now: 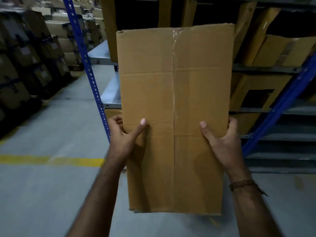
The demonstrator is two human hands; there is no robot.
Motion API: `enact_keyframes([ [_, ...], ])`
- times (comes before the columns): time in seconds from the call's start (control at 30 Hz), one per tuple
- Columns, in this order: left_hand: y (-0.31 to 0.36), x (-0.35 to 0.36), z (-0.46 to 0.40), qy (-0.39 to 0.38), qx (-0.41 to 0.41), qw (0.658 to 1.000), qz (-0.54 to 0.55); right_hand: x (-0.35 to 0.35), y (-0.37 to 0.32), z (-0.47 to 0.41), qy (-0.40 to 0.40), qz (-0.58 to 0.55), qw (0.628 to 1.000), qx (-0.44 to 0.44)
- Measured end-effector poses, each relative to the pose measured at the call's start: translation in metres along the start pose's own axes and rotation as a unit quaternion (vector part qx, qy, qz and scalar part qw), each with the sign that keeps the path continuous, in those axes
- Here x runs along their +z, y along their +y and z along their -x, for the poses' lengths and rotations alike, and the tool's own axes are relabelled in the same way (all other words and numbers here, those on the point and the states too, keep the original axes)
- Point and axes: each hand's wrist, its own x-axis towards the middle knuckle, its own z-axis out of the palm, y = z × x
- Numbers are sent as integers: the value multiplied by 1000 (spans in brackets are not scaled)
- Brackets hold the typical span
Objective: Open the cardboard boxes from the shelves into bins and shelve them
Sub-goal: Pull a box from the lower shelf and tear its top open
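- Left hand point(123, 134) grips the flattened brown cardboard box point(174, 106) at its left edge, frame centre.
- Right hand point(222, 139) clamps its right edge, as I see it.
- Blue-posted metal shelves point(277, 69) stand behind.

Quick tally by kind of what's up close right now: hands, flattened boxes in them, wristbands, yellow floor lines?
Hands: 2, the left hand and right hand, both gripping the box
Flattened cardboard box: 1
Wristband: 1, on the right wrist
Yellow floor line: 1
Total: 5
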Motion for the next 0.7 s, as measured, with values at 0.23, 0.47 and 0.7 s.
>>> enact_keyframes([
  [0.23,11,9,8,31,51,997,-53,-15,-8,-11,-28,-52,998,-8],
  [0.47,11,16,10,9,58,997,-51,-16,-18,-16,-7,-97,995,-36],
  [0.7,17,21,1,42,12,999,1,-9,-30,-26,27,-126,991,18],
])
